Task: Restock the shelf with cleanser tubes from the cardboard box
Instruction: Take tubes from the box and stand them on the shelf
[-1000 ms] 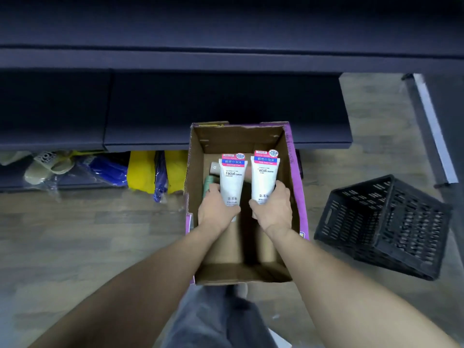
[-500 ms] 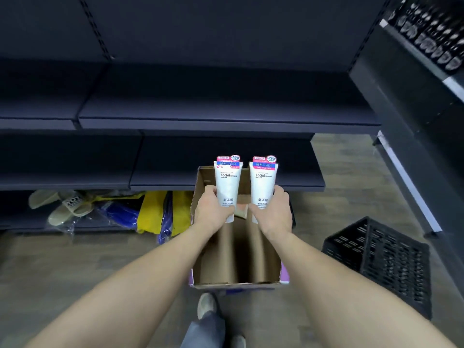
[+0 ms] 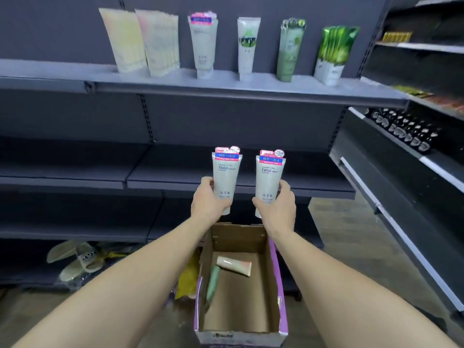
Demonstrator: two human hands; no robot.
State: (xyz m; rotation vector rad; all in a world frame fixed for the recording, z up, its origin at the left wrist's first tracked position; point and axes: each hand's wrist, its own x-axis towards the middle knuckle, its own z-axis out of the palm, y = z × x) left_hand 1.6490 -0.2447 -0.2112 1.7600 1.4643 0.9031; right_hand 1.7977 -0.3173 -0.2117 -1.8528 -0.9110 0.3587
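Presently mid-carry, between box and shelf: two cleanser tubes lifted, none placed yet. At about nine o'clock of centre, only dark bare shelving; lower, near eight o'clock, pale sandals (image 3: 75,259) in a plastic wrap under the bottom shelf. Just left of centre, left hand (image 3: 209,203) curled round the lower body of the left tube (image 3: 226,175), held upright, cap end down, pink-and-blue header up. Just right of that, at a short gap and not touching, right hand (image 3: 277,209) wrapped the same way round the right tube (image 3: 270,179), likewise upright. Directly below, toward six o'clock, cardboard box (image 3: 275,277) on the floor, open, with a green tube (image 3: 213,282) lying along its left wall and a peach-capped tube (image 3: 234,264) lying crosswise near the far end. Up at twelve o'clock, top shelf (image 3: 226,84) lined with standing tubes, among them a matching pink-topped tube (image 3: 203,43), a little blurred. Further right, toward two o'clock, green packs (image 3: 335,51); at three o'clock, a neighbouring rack of small dark bottles (image 3: 401,129). Next, probably: raise both tubes toward twelve o'clock, set on their caps beside the matching one, release gently, since tall narrow tubes on small caps likely to topple if nudged.
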